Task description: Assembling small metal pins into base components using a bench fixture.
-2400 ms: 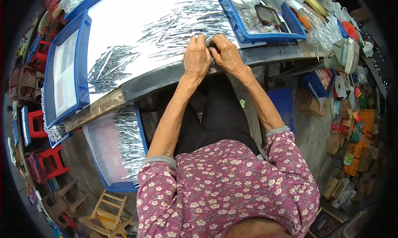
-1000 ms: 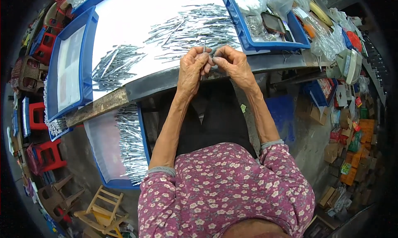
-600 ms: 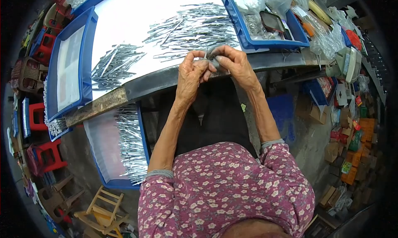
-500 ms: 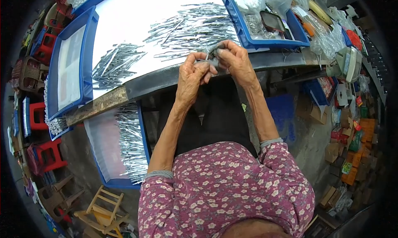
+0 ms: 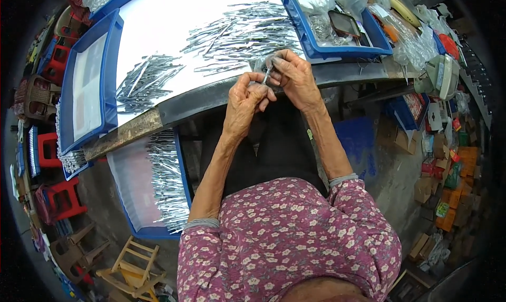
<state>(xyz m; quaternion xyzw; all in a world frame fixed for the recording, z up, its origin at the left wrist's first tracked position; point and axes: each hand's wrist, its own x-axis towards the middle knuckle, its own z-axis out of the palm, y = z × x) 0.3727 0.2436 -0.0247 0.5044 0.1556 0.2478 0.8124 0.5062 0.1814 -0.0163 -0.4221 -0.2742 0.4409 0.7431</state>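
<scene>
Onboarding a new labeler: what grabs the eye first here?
Both hands, left hand and right hand, pinch one small thin metal piece at the table's near edge. Behind them, loose piles of thin silvery metal pieces cover the white tabletop; more fill a blue-rimmed tray lower left.

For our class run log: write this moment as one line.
left hand: pinches small metal piece | right hand: grips same piece | place: over table edge | nearby: loose metal pieces
</scene>
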